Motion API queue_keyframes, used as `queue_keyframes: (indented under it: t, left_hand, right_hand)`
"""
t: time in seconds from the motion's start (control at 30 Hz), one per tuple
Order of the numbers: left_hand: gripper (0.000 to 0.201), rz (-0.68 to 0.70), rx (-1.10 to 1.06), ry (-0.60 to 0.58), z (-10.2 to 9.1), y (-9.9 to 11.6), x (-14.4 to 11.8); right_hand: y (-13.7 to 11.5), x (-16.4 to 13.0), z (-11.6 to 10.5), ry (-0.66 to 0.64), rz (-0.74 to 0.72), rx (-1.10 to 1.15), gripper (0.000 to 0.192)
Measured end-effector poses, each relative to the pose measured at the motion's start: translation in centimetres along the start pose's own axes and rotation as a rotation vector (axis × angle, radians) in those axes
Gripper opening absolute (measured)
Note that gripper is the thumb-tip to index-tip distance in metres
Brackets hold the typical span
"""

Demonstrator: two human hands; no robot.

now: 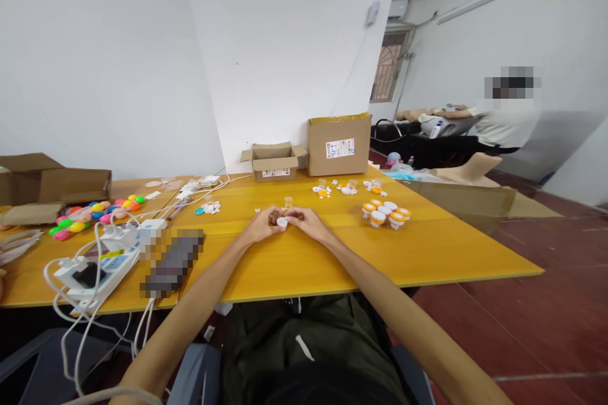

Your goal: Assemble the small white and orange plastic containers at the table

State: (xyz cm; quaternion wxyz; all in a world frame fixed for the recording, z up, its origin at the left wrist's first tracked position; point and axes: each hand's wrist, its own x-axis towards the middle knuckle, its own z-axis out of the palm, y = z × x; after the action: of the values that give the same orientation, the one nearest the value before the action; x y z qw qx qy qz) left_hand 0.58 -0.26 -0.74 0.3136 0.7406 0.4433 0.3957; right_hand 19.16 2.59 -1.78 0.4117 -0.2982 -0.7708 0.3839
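In the head view, a small white round disc (282, 221), like a lid, sits between my fingertips above the table. My left hand (264, 225) has its fingers closed around the disc's left side. From the other side my right hand (308, 224) pinches it with thumb and fingers. Whether anything else is inside my hands is hidden. Just behind them stands a small clear plastic cup (288, 202), beside a few tiny white pieces (257, 210). To the right is a cluster of clear jars (386, 214) with orange and white lids.
Loose white and orange parts (323, 191) lie at the back of the yellow table (294, 272). Behind stand an open small carton (274, 161) and a larger box (338, 145). At left are colourful balls (102, 210), a power strip (118, 259) and cables. A person (506, 117) sits far right.
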Motion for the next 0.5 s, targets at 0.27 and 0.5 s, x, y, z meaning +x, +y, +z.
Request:
queue_keyframes:
  t: [0.27, 0.5]
  left_hand:
    - [0.039, 0.008, -0.080, -0.009, 0.11, -0.44, 0.18]
    - [0.041, 0.014, -0.123, -0.013, 0.22, -0.90, 0.37]
  right_hand:
    - [-1.03, -0.16, 0.53, 0.019, -0.073, -0.084, 0.013]
    - [-0.31, 0.00, 0.82, 0.010, -0.079, -0.133, 0.010]
